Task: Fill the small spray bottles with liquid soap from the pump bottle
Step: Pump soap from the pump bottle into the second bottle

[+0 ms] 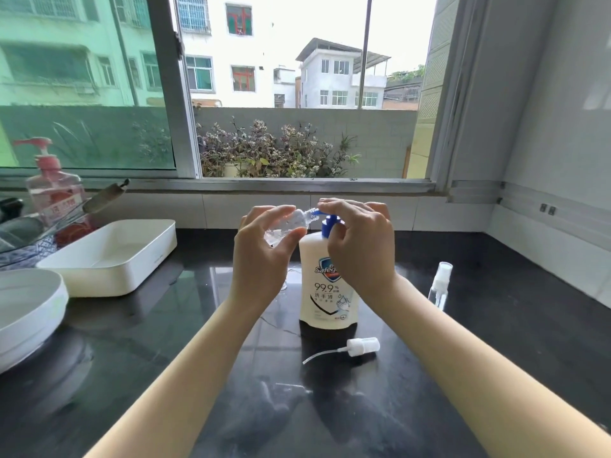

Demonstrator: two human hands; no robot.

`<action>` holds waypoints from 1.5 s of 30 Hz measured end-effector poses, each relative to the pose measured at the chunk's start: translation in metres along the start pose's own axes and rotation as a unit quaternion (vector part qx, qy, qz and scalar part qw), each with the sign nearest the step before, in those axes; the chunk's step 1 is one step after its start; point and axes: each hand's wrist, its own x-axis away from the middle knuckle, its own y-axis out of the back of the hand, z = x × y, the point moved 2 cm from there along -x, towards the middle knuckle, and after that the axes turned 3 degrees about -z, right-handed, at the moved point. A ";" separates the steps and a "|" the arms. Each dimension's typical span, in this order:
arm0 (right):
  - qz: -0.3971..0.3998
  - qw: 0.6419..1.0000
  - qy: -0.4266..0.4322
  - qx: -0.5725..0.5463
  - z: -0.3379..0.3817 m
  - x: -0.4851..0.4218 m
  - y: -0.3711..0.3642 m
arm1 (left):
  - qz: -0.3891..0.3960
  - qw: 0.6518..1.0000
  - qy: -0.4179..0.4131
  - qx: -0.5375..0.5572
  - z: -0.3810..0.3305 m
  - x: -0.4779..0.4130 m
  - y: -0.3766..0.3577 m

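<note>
2 small spray bottles are showing: a tipped spray bottle (291, 223) and a standing spray bottle (438, 289). 2 pump bottles are standing: a white pump bottle (325, 292) and a pink pump bottle (53, 190). 1 spray top (362, 346), 1 tray (109, 279) and 1 bowl (49, 312) are lying nearby.

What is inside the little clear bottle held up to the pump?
The small bottle looks clear, with shiny streaks near its base. The left hand covers part of it, so the soap level is hidden.
</note>
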 end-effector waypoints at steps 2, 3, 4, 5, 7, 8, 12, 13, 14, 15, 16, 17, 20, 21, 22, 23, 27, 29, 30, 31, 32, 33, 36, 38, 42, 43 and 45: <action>0.028 1.000 0.012 0.002 0.005 -0.012 0.007 | -0.005 1.000 -0.004 0.004 -0.004 -0.004 0.001; 0.041 0.999 0.015 0.002 0.006 -0.020 0.009 | -0.007 1.000 -0.006 0.004 -0.006 -0.007 0.002; 0.050 0.999 0.016 0.002 0.007 -0.026 0.012 | -0.010 1.000 -0.007 0.003 -0.007 -0.009 0.002; 0.057 0.998 0.017 0.007 0.008 -0.030 0.012 | -0.010 1.000 -0.007 0.003 -0.007 -0.010 0.001; 0.059 0.998 0.015 0.024 0.006 -0.024 0.009 | -0.008 1.000 -0.002 0.011 -0.004 -0.008 0.001; 0.055 0.998 0.010 0.027 0.004 -0.017 0.007 | -0.006 1.000 0.000 0.015 -0.002 -0.007 0.001; 0.059 0.998 -0.004 0.019 -0.001 -0.002 0.004 | 0.008 1.000 -0.002 0.015 0.003 -0.001 0.001; 0.069 0.997 -0.001 0.020 -0.001 -0.005 0.005 | 0.009 1.000 -0.004 0.012 0.002 -0.002 0.002; 0.077 0.997 0.002 0.019 0.000 -0.010 0.007 | 0.009 1.000 -0.005 0.008 0.001 -0.003 0.002; 0.083 0.996 0.008 0.019 0.003 -0.016 0.010 | 0.006 1.000 -0.008 0.005 -0.001 -0.005 0.003; 0.089 0.996 0.016 0.018 0.006 -0.023 0.012 | 0.003 1.000 -0.011 0.003 -0.003 -0.008 0.004; 0.095 0.995 0.025 0.018 0.008 -0.030 0.014 | 0.001 1.000 -0.014 0.000 -0.005 -0.010 0.004; 0.099 0.994 0.031 0.021 0.007 -0.034 0.014 | 0.002 1.000 -0.017 -0.002 -0.007 -0.011 0.005; 0.099 0.995 0.018 0.021 0.005 -0.030 0.012 | 0.003 1.000 -0.016 0.000 -0.006 -0.010 0.005; 0.097 0.995 0.000 0.020 0.002 -0.023 0.009 | 0.003 1.000 -0.015 0.002 -0.004 -0.009 0.004; 0.090 0.996 -0.014 0.015 0.001 -0.015 0.005 | 0.003 1.000 -0.013 0.004 -0.002 -0.007 0.004; 0.066 0.998 -0.017 0.014 0.001 -0.006 0.005 | 0.008 1.000 -0.007 0.007 0.000 -0.004 0.003; 0.080 0.997 -0.012 0.005 0.003 -0.016 0.009 | 0.006 1.000 -0.006 0.011 -0.003 -0.008 0.004; 0.088 0.996 -0.006 0.002 0.005 -0.023 0.011 | 0.003 1.000 -0.006 0.014 -0.004 -0.010 0.005; 0.091 0.996 0.003 0.001 0.007 -0.029 0.013 | 0.002 1.000 -0.006 0.017 -0.006 -0.011 0.005; 0.089 0.996 0.012 0.000 0.007 -0.032 0.013 | 0.002 1.000 -0.005 0.021 -0.006 -0.012 0.006; 0.082 0.996 0.017 -0.001 0.007 -0.032 0.013 | 0.003 1.000 -0.004 0.027 -0.005 -0.012 0.006; 0.049 0.999 -0.002 -0.018 0.002 -0.014 0.009 | 0.009 0.999 -0.002 0.044 0.000 -0.007 0.005; 0.033 0.999 -0.012 -0.029 0.001 -0.003 0.005 | 0.012 0.999 -0.003 0.044 0.002 -0.004 0.004; 0.047 0.999 -0.003 -0.021 0.002 -0.006 0.007 | 0.013 0.999 -0.004 0.032 0.000 -0.005 0.005; 0.063 0.998 0.000 -0.017 0.003 -0.011 0.009 | 0.013 0.999 -0.004 0.035 -0.001 -0.006 0.005; 0.089 0.996 0.009 -0.009 0.005 -0.025 0.012 | 0.009 0.999 -0.007 0.037 -0.004 -0.010 0.006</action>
